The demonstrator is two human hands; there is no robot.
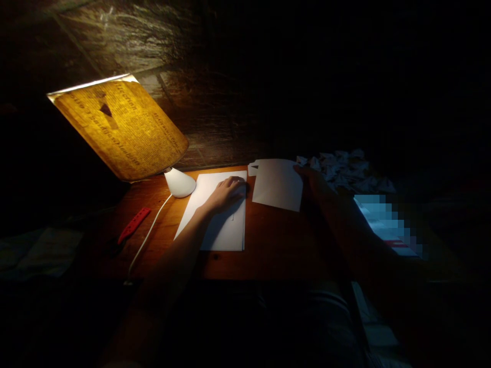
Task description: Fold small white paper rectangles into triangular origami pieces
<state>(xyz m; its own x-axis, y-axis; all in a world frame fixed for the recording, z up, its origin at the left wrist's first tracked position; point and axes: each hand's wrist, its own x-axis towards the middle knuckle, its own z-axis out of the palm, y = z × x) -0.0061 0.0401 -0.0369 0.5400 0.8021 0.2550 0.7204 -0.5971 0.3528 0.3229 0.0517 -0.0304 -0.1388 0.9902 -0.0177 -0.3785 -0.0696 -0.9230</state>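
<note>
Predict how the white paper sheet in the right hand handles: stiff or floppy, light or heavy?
The white paper sheet is probably light, as the right hand grips it only near one corner. Likely somewhat floppy: its top edge bows. It may crease easily, since it looks thin.

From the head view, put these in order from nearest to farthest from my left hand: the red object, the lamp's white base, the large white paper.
1. Large white paper: directly under your left hand.
2. Lamp's white base: to the hand's left, beside the paper.
3. Red object: farther left, beyond the lamp's cord.
</note>
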